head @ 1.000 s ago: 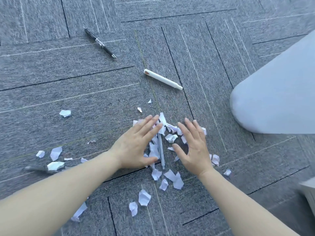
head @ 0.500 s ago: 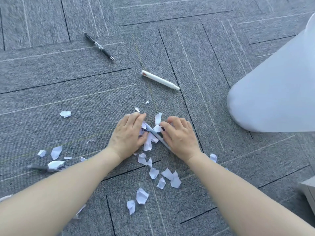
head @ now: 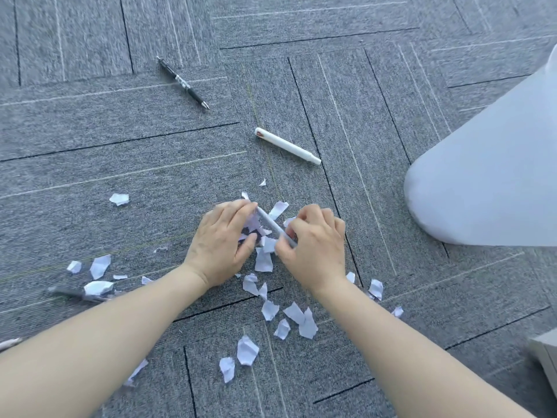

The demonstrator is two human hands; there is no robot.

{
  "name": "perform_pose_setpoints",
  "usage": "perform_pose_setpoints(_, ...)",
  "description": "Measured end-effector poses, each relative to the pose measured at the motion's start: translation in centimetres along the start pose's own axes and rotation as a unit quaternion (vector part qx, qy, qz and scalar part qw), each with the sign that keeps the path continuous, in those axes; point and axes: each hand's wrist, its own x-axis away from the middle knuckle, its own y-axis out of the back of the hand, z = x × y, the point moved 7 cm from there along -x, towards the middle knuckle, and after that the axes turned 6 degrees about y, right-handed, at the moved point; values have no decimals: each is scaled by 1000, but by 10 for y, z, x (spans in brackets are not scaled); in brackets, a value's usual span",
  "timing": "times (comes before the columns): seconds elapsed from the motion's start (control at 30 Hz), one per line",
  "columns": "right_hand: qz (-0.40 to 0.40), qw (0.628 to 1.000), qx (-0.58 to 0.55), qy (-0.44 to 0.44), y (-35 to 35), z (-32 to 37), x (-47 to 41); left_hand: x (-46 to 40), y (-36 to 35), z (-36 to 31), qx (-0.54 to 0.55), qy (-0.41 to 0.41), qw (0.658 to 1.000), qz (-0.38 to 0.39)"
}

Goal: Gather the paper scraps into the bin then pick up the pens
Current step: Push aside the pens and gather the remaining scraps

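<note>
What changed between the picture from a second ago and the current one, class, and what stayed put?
The left hand and right hand, earlier spread flat over the paper scraps, have curled inward, bunching scraps between them. The grey pen among the scraps has swung from upright to diagonal. The black pen, white pen and outlying scraps on the carpet stayed put.

no words, brands or numbers can be read anywhere on the floor. the black pen (head: 182,82) at about eleven o'clock has a pale patterned band on its barrel — too small to make out — and the white pen (head: 287,146) near twelve o'clock carries a reddish-brown mark at its upper end, not legible as text. the paper scraps (head: 263,260) show no print.
</note>
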Motion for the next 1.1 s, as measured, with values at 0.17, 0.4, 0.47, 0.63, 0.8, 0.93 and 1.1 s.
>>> perform_pose_setpoints(0.17, -12, 998, 5, -55, 20, -18, -46, -2, -5, 4, -30, 20, 999, 12)
perform_pose_setpoints(0.4, -40, 999, -6, 18, 20, -47, -63, -39, -10, -16, -43, -47, 994, 84)
perform_pose_setpoints(0.47, -32, 995, -59, 71, 14, -44, -38, -37, -12, -30, -10, -93, 990, 102)
perform_pose_setpoints(0.63, 104, 979, -94, 148, -24, -30, 25, 17, -11, -46, 111, -159, 973, 123)
perform_pose_setpoints(0.8, 25, 989, -92, 109, -8, -42, 64, 69, 5, -15, 20, -98, 994, 37)
perform_pose_setpoints(0.93, 17, 994, -67, -84, -10, -90, 92, 92, 6, 31, -66, 104, 991, 45)
perform_pose_setpoints(1.1, 59, 986, -154, 9, -30, -38, 99, 92, -13, 15, -43, 72, 992, 94)
